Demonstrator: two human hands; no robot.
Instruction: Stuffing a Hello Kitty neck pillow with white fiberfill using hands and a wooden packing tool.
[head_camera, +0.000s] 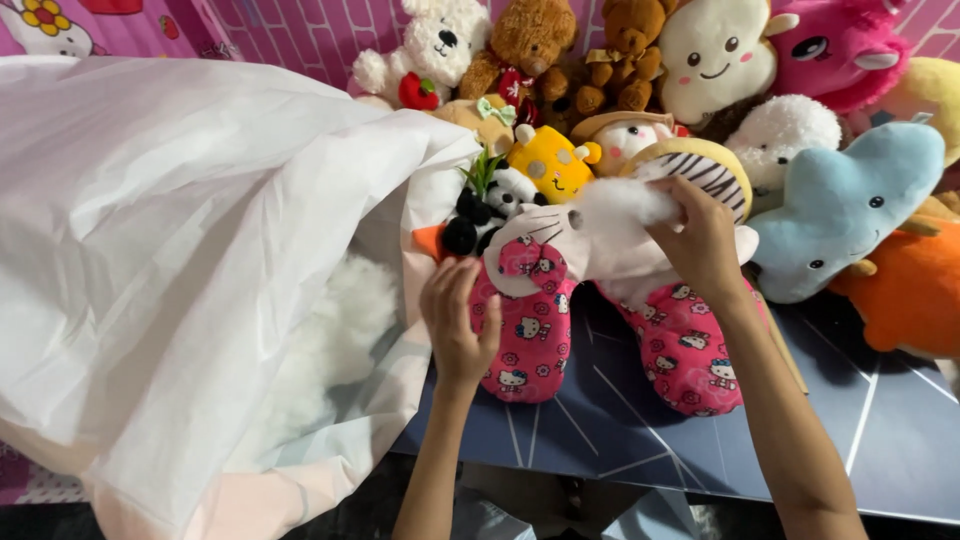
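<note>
The pink neck pillow (600, 300) is gripped at one leg by the left hand (460, 320). White stuffing (620, 200) is pinched at its top by the right hand (700, 240). A white bag (180, 250) lies open just beside it.

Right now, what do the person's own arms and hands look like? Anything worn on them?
Both forearms are bare, with no sleeves in view. The left hand and right hand wear no gloves, and no rings, watch or bracelets show. Fingernails look short and unpainted.

Two bare forearms enter from the lower edge; the left hand (458, 320) and right hand (700, 240) carry no gloves, sleeves, rings or watch.
</note>
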